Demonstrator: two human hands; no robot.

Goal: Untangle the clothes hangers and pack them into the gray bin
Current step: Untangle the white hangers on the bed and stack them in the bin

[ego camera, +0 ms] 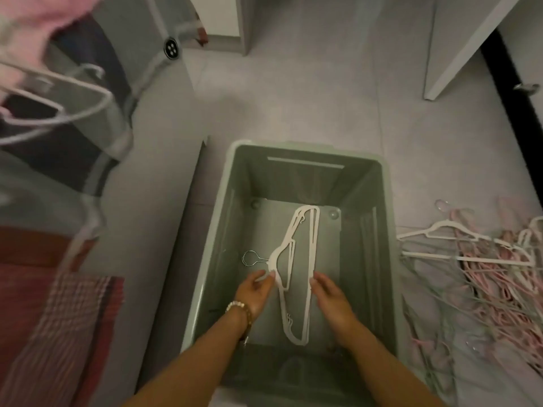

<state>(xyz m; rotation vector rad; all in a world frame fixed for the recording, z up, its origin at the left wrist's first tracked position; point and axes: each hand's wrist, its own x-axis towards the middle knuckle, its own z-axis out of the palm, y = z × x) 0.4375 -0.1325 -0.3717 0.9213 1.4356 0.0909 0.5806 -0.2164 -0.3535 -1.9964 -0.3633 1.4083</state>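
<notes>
White plastic hangers [275,261] lay as a thin, flat stack on the bottom of the gray bin [361,254]. In the head view they ran lengthwise down the middle of it, their straight bars toward our right. Their shoulders pointed left, where a metal hook [262,259] curled toward the bin's left wall. The stack looked closely aligned, though we could not count the hangers in it. The bin itself stood open on the pale floor [293,98], deep and straight-walled, directly below us.

Both our arms reached down into it. Our left hand [258,289], with a beaded bracelet [239,306] at the wrist, had its fingers bent and its thumb and fingertips pinching the stack just below the neck. Our right hand [329,295] sat across from it on the other side — its fingertips [313,282] were against the straight bars, the fingers slightly bent. We could not tell whether it gripped them or only touched.

Outside the bin, on the floor to our right, a tangled pile [484,274] of pink, white and gray hangers sprawled, well apart from both hands. At the upper left more white hangers [58,104] showed, blurred — and a red checked cloth [58,333] lay at the lower left.
</notes>
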